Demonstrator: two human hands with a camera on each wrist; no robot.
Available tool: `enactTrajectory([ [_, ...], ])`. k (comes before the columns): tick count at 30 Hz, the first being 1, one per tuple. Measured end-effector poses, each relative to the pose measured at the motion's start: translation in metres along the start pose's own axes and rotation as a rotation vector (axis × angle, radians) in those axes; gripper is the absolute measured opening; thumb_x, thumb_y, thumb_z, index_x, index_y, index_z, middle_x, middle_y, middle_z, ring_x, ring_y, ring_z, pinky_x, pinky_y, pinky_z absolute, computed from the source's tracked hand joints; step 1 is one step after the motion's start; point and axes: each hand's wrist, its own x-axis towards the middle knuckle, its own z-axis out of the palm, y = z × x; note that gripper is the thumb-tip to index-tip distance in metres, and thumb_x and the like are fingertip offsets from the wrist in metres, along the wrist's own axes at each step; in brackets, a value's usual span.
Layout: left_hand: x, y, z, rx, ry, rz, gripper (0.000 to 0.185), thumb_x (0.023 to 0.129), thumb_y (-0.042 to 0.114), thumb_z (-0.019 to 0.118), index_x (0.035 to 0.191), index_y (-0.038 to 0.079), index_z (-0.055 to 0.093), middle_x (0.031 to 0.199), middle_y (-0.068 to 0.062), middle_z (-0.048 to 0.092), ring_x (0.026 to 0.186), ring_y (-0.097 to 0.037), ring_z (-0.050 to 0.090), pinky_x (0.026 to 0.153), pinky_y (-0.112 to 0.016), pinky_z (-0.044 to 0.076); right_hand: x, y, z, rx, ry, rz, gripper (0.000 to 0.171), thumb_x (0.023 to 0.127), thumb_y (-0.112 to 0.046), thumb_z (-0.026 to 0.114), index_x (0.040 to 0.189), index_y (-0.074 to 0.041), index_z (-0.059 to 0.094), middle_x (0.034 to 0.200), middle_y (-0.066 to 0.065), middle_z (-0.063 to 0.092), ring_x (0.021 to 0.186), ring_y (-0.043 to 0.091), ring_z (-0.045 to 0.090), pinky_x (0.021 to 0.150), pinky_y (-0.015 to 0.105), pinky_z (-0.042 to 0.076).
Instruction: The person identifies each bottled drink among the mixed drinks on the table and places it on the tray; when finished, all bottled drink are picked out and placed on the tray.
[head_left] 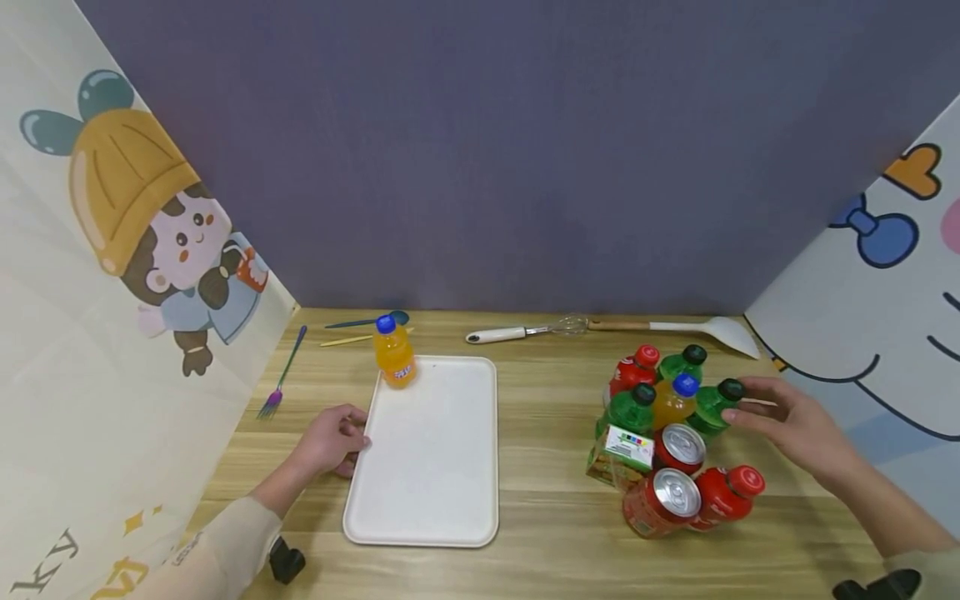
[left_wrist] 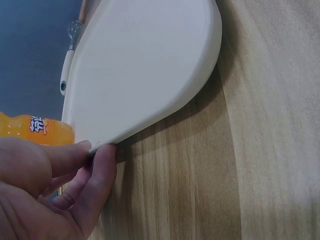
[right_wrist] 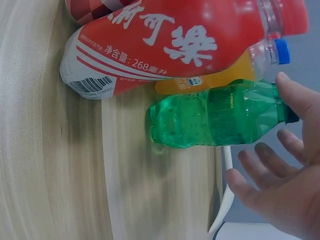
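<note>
A white tray (head_left: 431, 467) lies on the wooden table, and an orange bottle with a blue cap (head_left: 394, 353) stands at its far left corner. My left hand (head_left: 333, 437) touches the tray's left rim (left_wrist: 107, 142) with fingertips and thumb. At the right stands a cluster of drinks: green bottles, red bottles, an orange bottle and red cans. My right hand (head_left: 787, 421) is open beside the rightmost green bottle (head_left: 716, 406), fingertips at its black cap. In the right wrist view the green bottle (right_wrist: 215, 116) lies just ahead of my spread fingers (right_wrist: 290, 92).
Along the back wall lie a whisk (head_left: 525, 332), a white ladle (head_left: 690, 329), a blue spoon (head_left: 367, 322) and a yellow stick. A purple fork (head_left: 281, 375) rests at the left. A small carton (head_left: 622, 450) stands in front of the drinks. Printed panels flank the table.
</note>
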Motion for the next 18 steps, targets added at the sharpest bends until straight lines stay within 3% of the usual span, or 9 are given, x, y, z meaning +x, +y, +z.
enactTrajectory([
  [2,0.0,0.0,-0.001,0.001,0.001,0.001,0.04,0.092,-0.003,0.069,0.13,-0.006,0.056,0.094,-0.016,0.062,0.071,-0.023,0.065,0.055,-0.04,0.066,0.001,0.0,0.002,-0.002,-0.006,0.006,0.081,0.1,-0.039,0.067,0.157,0.004,0.029,0.153,0.037,0.037,0.13,0.056,0.05,0.082,0.038,0.065],
  [6,-0.001,0.001,-0.001,0.007,0.006,0.003,0.04,0.092,-0.003,0.069,0.13,-0.006,0.056,0.095,-0.016,0.062,0.071,-0.023,0.065,0.054,-0.039,0.065,0.004,0.001,0.005,0.019,-0.019,0.011,0.084,0.1,-0.04,0.066,0.158,0.006,0.026,0.154,0.039,0.033,0.132,0.061,0.044,0.09,0.061,0.061],
  [15,-0.001,0.004,0.0,0.008,0.009,-0.032,0.04,0.092,-0.002,0.07,0.131,-0.003,0.058,0.096,-0.015,0.063,0.072,-0.023,0.066,0.056,-0.039,0.066,0.009,0.008,0.011,0.045,-0.012,0.039,0.08,0.1,-0.043,0.065,0.154,0.006,0.032,0.152,0.037,0.038,0.131,0.062,0.044,0.092,0.068,0.057],
  [18,-0.002,0.005,0.0,0.01,0.008,-0.034,0.04,0.092,-0.002,0.069,0.131,-0.003,0.057,0.097,-0.016,0.063,0.073,-0.024,0.066,0.056,-0.039,0.066,0.01,0.011,0.013,0.049,0.006,0.04,0.075,0.1,-0.044,0.064,0.152,0.004,0.039,0.15,0.034,0.043,0.129,0.059,0.049,0.09,0.064,0.059],
])
